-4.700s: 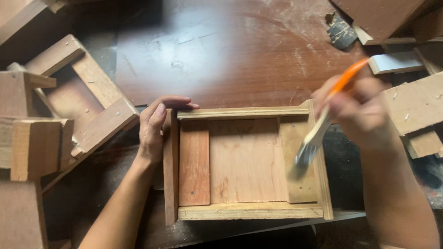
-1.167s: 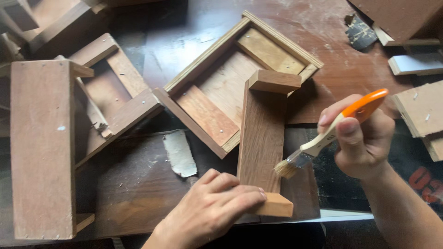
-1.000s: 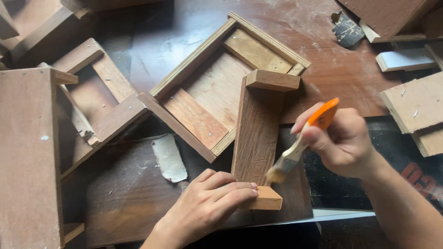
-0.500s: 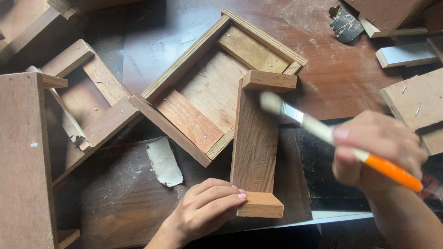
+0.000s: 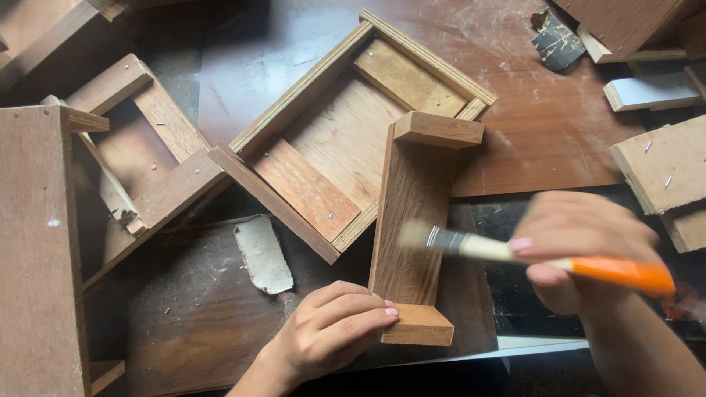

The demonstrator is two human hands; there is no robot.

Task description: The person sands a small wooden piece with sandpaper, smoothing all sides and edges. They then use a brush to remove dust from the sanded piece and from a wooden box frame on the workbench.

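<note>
Nearest to you, your left hand (image 5: 334, 327) lies flat with spread fingers on the desk (image 5: 544, 125). Its fingertips press against the small end block (image 5: 418, 326) of the narrow wooden panel (image 5: 412, 213); the hand grips nothing, it only steadies. Keep this pressure low and on the block, so the long face stays free for the bristles.

Your right hand (image 5: 581, 246) is clenched around the paintbrush (image 5: 515, 254) with the orange handle. The brush lies almost level, and its pale bristles are over the middle of the panel, a little blurred; I cannot tell if they touch the wood. I think it is better to stroke along the grain and to stop before the upper crossbar (image 5: 439, 129), where dust can collect in the corner.

Just behind the panel lies the shallow wooden tray (image 5: 353, 140), turned at an angle; the crossbar touches or overlaps its near corner, so the brush has little room there. To the left of your left hand a grey scrap of sandpaper (image 5: 262, 254) lies on the dark board. Farther left stands an open wooden frame (image 5: 147, 162), and at the far right are loose offcuts (image 5: 658, 165) with nails, near your right hand.
</note>
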